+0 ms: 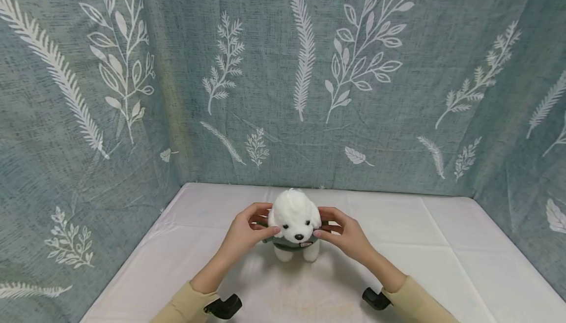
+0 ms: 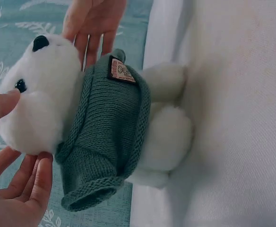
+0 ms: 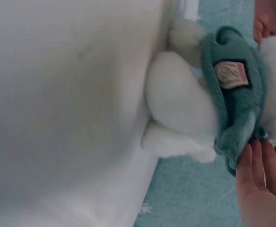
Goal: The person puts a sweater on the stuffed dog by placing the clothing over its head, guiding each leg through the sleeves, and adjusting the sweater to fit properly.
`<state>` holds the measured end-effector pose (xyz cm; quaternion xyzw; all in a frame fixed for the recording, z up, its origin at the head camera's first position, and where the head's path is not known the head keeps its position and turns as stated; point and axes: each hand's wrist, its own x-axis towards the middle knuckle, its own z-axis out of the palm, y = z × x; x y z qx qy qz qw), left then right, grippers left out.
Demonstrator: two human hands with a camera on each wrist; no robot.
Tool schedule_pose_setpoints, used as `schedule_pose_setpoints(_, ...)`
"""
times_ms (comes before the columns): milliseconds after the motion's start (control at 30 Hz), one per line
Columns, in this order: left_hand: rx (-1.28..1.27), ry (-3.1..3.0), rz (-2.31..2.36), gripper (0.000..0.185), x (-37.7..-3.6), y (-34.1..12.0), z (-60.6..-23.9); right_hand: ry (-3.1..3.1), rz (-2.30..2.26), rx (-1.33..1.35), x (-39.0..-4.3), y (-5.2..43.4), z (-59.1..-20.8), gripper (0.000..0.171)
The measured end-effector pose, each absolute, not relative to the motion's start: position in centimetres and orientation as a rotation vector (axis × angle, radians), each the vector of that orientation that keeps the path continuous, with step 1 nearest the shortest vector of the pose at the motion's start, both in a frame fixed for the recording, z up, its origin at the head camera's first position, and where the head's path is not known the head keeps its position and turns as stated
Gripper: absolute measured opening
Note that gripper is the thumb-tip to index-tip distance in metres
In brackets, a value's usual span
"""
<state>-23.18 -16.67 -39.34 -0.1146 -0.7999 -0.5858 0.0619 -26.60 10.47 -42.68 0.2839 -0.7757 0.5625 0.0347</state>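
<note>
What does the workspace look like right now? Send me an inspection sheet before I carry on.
Surface: white tabletop, crease lines, faint discoloured patch at the near side.
Job's things: white plush dog standing upright, wearing a green knitted sweater with a label patch on the front.
Clutter: nothing seen.
Grippers: left hand and right hand touch opposite sides of the dog.
Cables: nothing seen.
Surroundings: blue-green curtain with white leaf prints behind and at both sides.
</note>
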Motion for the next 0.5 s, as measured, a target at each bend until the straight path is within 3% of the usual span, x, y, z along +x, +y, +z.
schedule_pose_setpoints(233, -0.322, -2.443, -1.754, 0.054, -23.2, -16.2, -39.4, -2.321, 1.757, 0.849, -26.1, 9.4, -42.6, 0.042)
schedule_pose_setpoints(500, -0.317, -2.457, -1.877, 0.051, -23.5, -16.2, -39.2, -2.324, 1.672, 0.724, -23.1, 8.6, -39.2, 0.035)
